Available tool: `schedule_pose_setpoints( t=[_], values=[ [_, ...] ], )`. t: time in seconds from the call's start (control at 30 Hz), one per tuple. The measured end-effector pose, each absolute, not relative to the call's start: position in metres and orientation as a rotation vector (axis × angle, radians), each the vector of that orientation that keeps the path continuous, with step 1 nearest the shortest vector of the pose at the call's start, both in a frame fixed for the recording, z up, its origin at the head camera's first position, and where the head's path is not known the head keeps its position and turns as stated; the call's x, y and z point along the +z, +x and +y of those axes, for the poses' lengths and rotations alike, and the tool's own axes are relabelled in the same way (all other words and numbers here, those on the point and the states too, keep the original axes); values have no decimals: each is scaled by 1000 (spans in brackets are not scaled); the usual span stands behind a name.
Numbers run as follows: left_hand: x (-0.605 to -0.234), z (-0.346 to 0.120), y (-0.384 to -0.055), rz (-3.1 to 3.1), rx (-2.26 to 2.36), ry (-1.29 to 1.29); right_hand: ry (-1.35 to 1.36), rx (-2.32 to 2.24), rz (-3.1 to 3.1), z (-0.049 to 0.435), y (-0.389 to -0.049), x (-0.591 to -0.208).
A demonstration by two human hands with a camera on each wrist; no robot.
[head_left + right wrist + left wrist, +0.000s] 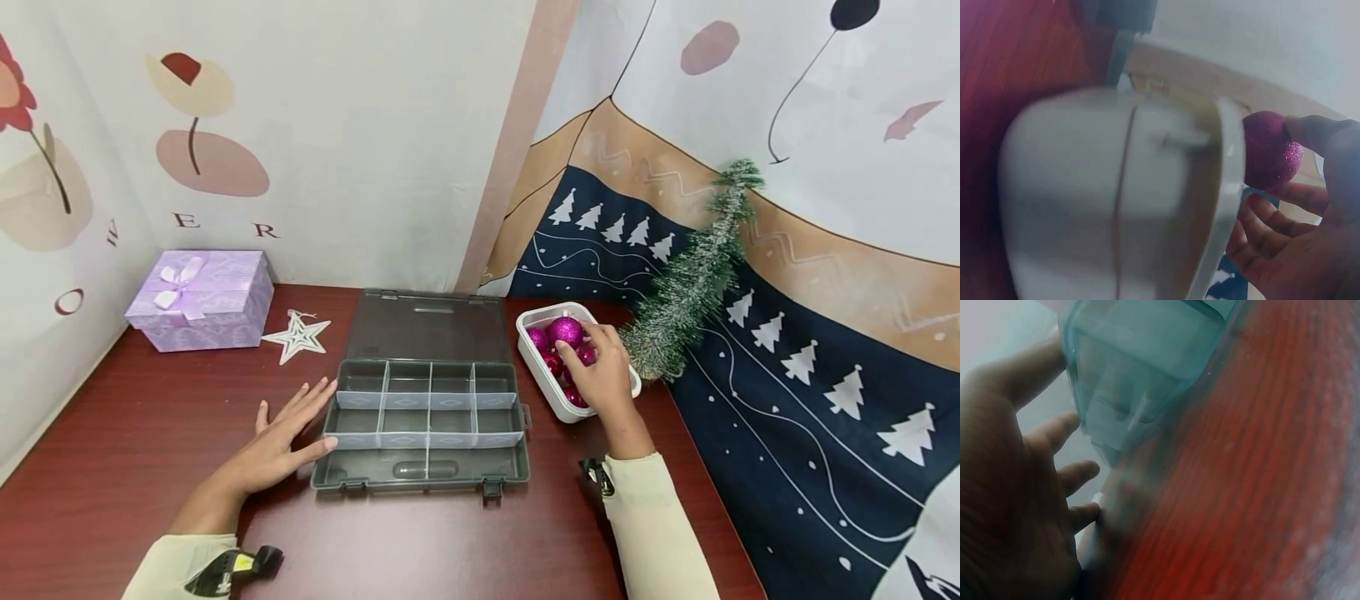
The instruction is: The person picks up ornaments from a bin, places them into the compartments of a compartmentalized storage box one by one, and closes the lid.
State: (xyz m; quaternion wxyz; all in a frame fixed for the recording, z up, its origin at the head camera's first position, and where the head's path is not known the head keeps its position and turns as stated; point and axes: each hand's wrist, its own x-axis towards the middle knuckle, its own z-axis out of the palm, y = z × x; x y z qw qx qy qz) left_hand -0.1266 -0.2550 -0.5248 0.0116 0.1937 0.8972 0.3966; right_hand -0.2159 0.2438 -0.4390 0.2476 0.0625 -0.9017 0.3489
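My right hand (pixel 602 373) is over a white plastic tub (pixel 542 379) and pinches a glittery magenta bauble (pixel 566 331) between thumb and fingers. In the right wrist view the bauble (pixel 1270 150) shows just past the tub's rim (pixel 1225 181). More magenta and red baubles (pixel 552 363) lie in the tub. With fingers spread, my left hand (pixel 273 446) touches the left side of a dark translucent compartment box (pixel 420 473). Its lid (pixel 427 329) is folded back, and the divided compartments hold nothing. The left wrist view shows the box's corner (pixel 1129 369) by the fingers.
A lilac gift box (pixel 206 304) with a bow stands at the back left. Beside it lies a white star ornament (pixel 297 337). A small frosted tinsel tree (pixel 690 283) leans against the patterned cloth behind the tub. The table (pixel 420 550) is dark reddish wood.
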Motion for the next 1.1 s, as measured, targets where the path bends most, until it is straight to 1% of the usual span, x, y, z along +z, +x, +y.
schedule_pose_setpoints(
  t=[0.27,0.57,0.73,0.93,1.1],
  values=[
    [-528,-255,-129,2802,1228,604,284,1237,-2475,222,-216,-437],
    [-525,-254,-131,2809,1215,610,389,2053,-2371,195,-214,-428],
    [-524,-254,-131,2804,1212,608,380,2304,-2270,179,-214,-426],
    [-525,-255,-131,2805,1215,611,414,2542,-2145,161,-214,-426],
    [-526,-254,-128,2801,1222,601,456,2451,-2254,141,-214,-426]
  ],
)
